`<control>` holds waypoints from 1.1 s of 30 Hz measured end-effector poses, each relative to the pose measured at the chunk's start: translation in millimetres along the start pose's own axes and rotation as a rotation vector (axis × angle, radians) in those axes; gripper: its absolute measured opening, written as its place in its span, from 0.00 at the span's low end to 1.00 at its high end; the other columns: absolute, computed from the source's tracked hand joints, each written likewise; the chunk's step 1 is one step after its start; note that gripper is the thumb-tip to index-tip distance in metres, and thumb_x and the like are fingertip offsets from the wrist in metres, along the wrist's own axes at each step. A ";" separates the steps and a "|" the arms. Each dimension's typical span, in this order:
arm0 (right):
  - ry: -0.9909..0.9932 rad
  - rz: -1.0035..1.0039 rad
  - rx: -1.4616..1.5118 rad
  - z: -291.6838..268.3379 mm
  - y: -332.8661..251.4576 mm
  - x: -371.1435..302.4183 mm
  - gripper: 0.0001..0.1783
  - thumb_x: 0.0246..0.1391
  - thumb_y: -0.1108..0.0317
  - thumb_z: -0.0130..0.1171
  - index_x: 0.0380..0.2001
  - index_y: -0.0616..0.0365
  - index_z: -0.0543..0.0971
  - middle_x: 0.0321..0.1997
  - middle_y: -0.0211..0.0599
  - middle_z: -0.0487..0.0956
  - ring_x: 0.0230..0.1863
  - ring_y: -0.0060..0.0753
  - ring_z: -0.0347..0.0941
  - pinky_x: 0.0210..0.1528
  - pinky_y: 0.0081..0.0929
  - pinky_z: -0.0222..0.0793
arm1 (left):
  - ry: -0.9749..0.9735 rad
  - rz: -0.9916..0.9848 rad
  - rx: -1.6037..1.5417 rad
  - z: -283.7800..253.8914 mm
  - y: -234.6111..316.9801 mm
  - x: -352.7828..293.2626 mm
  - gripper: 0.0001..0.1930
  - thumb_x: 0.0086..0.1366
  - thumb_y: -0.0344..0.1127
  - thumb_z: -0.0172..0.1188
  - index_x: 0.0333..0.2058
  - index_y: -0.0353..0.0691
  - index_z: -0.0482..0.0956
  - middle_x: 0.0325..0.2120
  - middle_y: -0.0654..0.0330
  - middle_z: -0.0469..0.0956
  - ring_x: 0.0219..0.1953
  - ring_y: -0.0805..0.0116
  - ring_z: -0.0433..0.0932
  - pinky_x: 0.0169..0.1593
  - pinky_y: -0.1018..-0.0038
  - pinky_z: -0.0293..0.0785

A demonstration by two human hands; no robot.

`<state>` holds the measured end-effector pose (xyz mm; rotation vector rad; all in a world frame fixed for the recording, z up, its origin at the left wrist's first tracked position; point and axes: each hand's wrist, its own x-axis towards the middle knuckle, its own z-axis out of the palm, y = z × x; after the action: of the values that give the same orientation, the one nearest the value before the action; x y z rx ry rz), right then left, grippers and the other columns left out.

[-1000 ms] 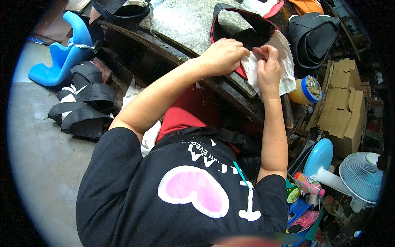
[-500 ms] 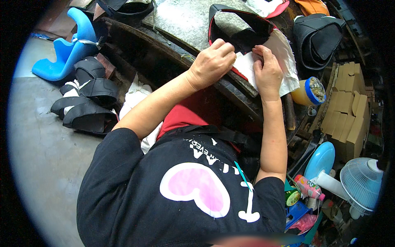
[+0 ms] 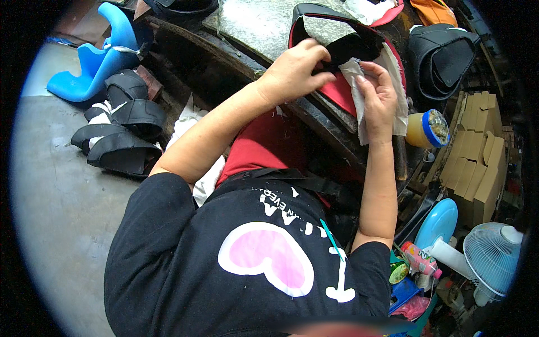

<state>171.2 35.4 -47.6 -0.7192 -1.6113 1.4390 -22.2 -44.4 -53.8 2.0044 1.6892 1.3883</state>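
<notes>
At the workbench, my right hand pinches the edge of a white cloth between thumb and fingers. The cloth is folded back from a curved black piece with a red lining, which looks like a shoe upper. More white cloth runs behind my right hand, along the piece's right side. To the left, my left hand hovers at the near edge of the piece, its thumb and fingers apart with nothing seen between them.
A grey stone slab lies on the bench. Stacked black pieces and a jar with a blue rim stand at the right, with cardboard boxes and a fan beyond. On the left are a blue moulded form and more black pieces.
My right hand has peeled the white cloth back to the right, baring the red lining. The fingers of my left hand have come apart, and that hand has moved slightly up.
</notes>
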 end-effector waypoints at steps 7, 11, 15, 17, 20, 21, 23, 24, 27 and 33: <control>-0.108 -0.063 -0.111 -4.7 3.5 -3.1 0.15 0.61 0.79 0.56 0.51 0.64 0.77 0.49 0.36 0.81 0.47 0.22 0.77 0.51 0.21 0.73 | -0.154 0.033 0.496 9.1 3.2 13.1 0.11 0.57 0.39 0.65 0.33 0.39 0.83 0.32 0.54 0.78 0.36 0.51 0.81 0.42 0.60 0.79; -0.198 -0.091 -0.287 -6.1 3.5 -7.4 0.15 0.61 0.80 0.54 0.51 0.63 0.77 0.48 0.37 0.82 0.48 0.25 0.80 0.52 0.23 0.75 | -0.157 -0.137 0.405 4.0 -3.7 25.4 0.09 0.56 0.37 0.61 0.29 0.37 0.82 0.31 0.50 0.80 0.36 0.48 0.82 0.42 0.57 0.79; -0.218 -0.094 -0.274 -7.2 3.8 -9.9 0.15 0.61 0.80 0.54 0.52 0.63 0.77 0.48 0.37 0.82 0.50 0.26 0.79 0.53 0.24 0.74 | -0.209 -0.116 0.343 2.5 -3.7 23.8 0.11 0.56 0.40 0.62 0.32 0.39 0.83 0.32 0.49 0.80 0.37 0.48 0.81 0.43 0.56 0.78; -0.197 -0.076 -0.254 -7.3 3.3 -8.6 0.15 0.62 0.79 0.54 0.52 0.63 0.76 0.49 0.37 0.81 0.51 0.26 0.78 0.55 0.24 0.73 | -0.185 -0.010 0.376 2.2 -2.4 22.9 0.10 0.58 0.40 0.63 0.34 0.42 0.83 0.33 0.52 0.80 0.38 0.49 0.82 0.43 0.57 0.78; -0.121 -0.033 -0.052 -6.0 1.3 -1.5 0.16 0.62 0.79 0.54 0.53 0.63 0.75 0.51 0.35 0.78 0.51 0.23 0.74 0.58 0.21 0.69 | -0.209 0.039 0.402 2.8 -1.0 26.6 0.09 0.59 0.40 0.63 0.35 0.44 0.84 0.33 0.55 0.80 0.37 0.50 0.82 0.42 0.58 0.79; -0.091 0.033 0.035 -6.6 -0.9 -0.3 0.16 0.62 0.79 0.55 0.53 0.63 0.75 0.51 0.34 0.78 0.52 0.24 0.74 0.57 0.21 0.69 | -0.223 0.029 0.415 2.9 -0.9 28.5 0.09 0.59 0.40 0.63 0.35 0.44 0.84 0.33 0.55 0.80 0.37 0.50 0.82 0.42 0.58 0.79; -0.102 0.015 0.009 -4.8 -4.4 0.7 0.15 0.63 0.79 0.54 0.52 0.62 0.75 0.49 0.33 0.79 0.50 0.23 0.75 0.56 0.21 0.69 | -0.225 0.017 0.442 4.3 -0.9 32.2 0.09 0.59 0.41 0.63 0.35 0.45 0.84 0.33 0.54 0.80 0.38 0.51 0.82 0.42 0.58 0.79; -0.157 -0.048 -0.131 -3.7 -6.5 -0.7 0.14 0.63 0.78 0.54 0.52 0.62 0.75 0.47 0.35 0.80 0.49 0.24 0.77 0.55 0.22 0.71 | -0.238 0.002 0.448 5.7 -1.0 33.9 0.09 0.58 0.39 0.63 0.35 0.44 0.85 0.33 0.53 0.81 0.38 0.51 0.83 0.43 0.58 0.79; -0.316 -0.092 -0.454 -1.6 -13.7 -9.2 0.13 0.62 0.75 0.56 0.50 0.61 0.75 0.42 0.44 0.85 0.47 0.33 0.84 0.49 0.28 0.76 | -0.275 -0.032 0.430 8.8 -5.0 42.0 0.08 0.55 0.37 0.62 0.32 0.42 0.86 0.32 0.50 0.82 0.39 0.49 0.83 0.44 0.57 0.79; -0.255 -0.065 -0.323 -4.1 -24.8 -9.4 0.12 0.61 0.78 0.50 0.48 0.60 0.75 0.41 0.41 0.84 0.46 0.35 0.82 0.51 0.30 0.76 | -0.320 0.004 0.376 11.4 -15.6 56.8 0.09 0.52 0.35 0.60 0.28 0.37 0.85 0.28 0.42 0.81 0.36 0.44 0.82 0.42 0.55 0.78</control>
<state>182.1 25.0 -25.3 -0.6751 -2.0768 1.2773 -29.1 13.6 -40.2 2.2674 1.8954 0.7322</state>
